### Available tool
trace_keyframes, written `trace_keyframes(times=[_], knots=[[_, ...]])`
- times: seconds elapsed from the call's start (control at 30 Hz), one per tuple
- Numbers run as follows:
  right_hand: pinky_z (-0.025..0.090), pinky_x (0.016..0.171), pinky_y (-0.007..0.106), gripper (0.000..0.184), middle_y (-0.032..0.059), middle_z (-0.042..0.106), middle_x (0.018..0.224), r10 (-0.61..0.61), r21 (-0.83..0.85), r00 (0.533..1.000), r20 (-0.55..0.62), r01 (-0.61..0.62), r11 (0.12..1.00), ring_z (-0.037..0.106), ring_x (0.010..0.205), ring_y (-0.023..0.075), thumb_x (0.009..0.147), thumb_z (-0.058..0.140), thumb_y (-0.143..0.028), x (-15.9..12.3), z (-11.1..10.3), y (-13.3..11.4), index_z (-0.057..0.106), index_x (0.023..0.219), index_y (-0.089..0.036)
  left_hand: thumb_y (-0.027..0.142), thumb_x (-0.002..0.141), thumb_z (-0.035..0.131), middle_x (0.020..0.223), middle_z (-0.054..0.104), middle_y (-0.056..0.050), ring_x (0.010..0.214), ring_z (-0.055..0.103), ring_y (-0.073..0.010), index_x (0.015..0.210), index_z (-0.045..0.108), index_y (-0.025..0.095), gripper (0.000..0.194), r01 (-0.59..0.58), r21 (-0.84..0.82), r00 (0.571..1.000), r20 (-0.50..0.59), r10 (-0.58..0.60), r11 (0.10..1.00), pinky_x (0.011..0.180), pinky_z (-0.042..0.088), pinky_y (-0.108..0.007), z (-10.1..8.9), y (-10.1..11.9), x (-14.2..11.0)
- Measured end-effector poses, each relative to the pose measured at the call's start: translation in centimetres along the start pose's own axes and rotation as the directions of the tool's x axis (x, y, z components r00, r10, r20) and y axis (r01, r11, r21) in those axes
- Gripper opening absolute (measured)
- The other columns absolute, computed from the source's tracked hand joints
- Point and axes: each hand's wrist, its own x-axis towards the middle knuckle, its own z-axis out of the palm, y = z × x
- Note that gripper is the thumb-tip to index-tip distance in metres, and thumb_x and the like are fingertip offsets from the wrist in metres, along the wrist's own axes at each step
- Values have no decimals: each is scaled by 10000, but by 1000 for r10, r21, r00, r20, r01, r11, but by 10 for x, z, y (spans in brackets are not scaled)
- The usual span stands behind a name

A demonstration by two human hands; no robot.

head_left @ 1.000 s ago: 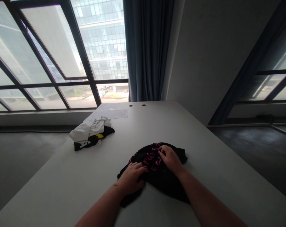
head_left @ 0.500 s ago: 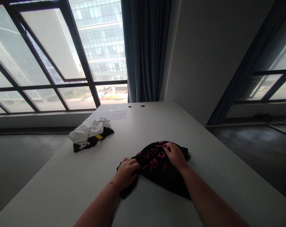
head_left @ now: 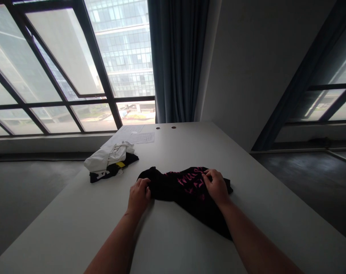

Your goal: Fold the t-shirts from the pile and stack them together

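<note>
A black T-shirt point(head_left: 187, 196) with pink lettering lies bunched and crooked on the white table point(head_left: 173, 243). At its left end, my left hand point(head_left: 139, 193) has its fingers curled round the dark cloth. My right hand point(head_left: 216, 185) pinches the fabric at the right, beside the print, with thumb and fingertips together. A small bit of the shirt sticks out past the right hand, and its lower edge runs down beneath my right forearm. Under both hands the cloth is partly hidden.
To the far left on the table is a pile with a white garment point(head_left: 108, 156) on top of a black one point(head_left: 130, 158) bearing a yellow patch. Behind it lie paper sheets point(head_left: 143, 137). Two round holes point(head_left: 158, 128) mark the table's far end, near a blue curtain point(head_left: 178, 68).
My left hand has moved left and slightly away from me, drawing the shirt's left end outward. The lettering is now partly folded over. My right hand has shifted only slightly.
</note>
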Motion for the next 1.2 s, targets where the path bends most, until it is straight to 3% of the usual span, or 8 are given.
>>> trace_keyframes(times=[0.17,0.33,0.5,0.67,0.87,1.03,1.13,1.2], knots=[[475,1023,494,115,119,692,1084,-55,-9,995,89,56,998,620,1090,297,948,563,-340,-2,3,-3,598,888,-248,328,892,659,1456,542,-152,1352,527,-339,1551,420,245,706,116,49,990,77,-119,992,1096,438,-501,19,-7,-2],[381,1186,531,387,120,646,1401,-58,27,939,338,52,998,559,1345,287,993,498,-395,-10,13,-3,641,1312,-229,337,875,700,1627,401,-176,1507,365,-383,1647,280,275,881,138,127,975,156,-158,982,1187,324,-558,30,-10,-5],[360,1198,548,413,110,713,1324,-36,6,900,435,37,999,624,1285,294,1007,493,-444,-8,12,-6,684,1303,-229,305,891,650,1547,518,-148,1412,489,-355,1655,281,281,848,130,107,950,271,-155,986,1166,346,-518,30,-11,-4],[535,958,410,414,104,781,1093,25,-48,875,484,-2,999,731,1036,276,1016,477,-475,-5,2,-24,715,1226,-209,279,899,623,1513,558,-131,1385,502,-331,1653,287,241,826,112,70,950,284,-127,991,1176,326,-485,28,-9,-4],[515,777,346,407,111,803,981,5,-217,807,590,153,964,762,904,285,1015,483,-421,-12,2,-58,713,1291,-228,249,875,629,1396,642,-135,1290,572,-312,1654,275,223,856,104,15,963,247,-105,994,1128,375,-459,31,-9,-5],[489,705,335,346,108,796,903,81,-331,812,578,142,933,756,826,285,998,536,-425,-15,5,-66,747,1210,-251,226,863,629,1346,668,-137,1267,589,-308,1663,239,215,890,106,-11,963,250,-100,994,1106,399,-450,31,-7,-5],[509,728,352,322,103,790,909,135,-372,831,540,92,924,750,840,285,1013,521,-416,-16,6,-63,760,1164,-261,231,876,611,1334,666,-133,1261,585,-314,1657,262,228,854,90,8,960,267,-89,996,1104,395,-462,29,-5,-5],[538,794,383,285,110,782,931,97,-343,847,522,105,933,737,891,293,1011,526,-351,-16,7,-63,771,1112,-246,241,888,600,1334,659,-125,1238,589,-316,1650,286,236,824,77,29,956,283,-82,997,1095,400,-460,28,-4,-5]])
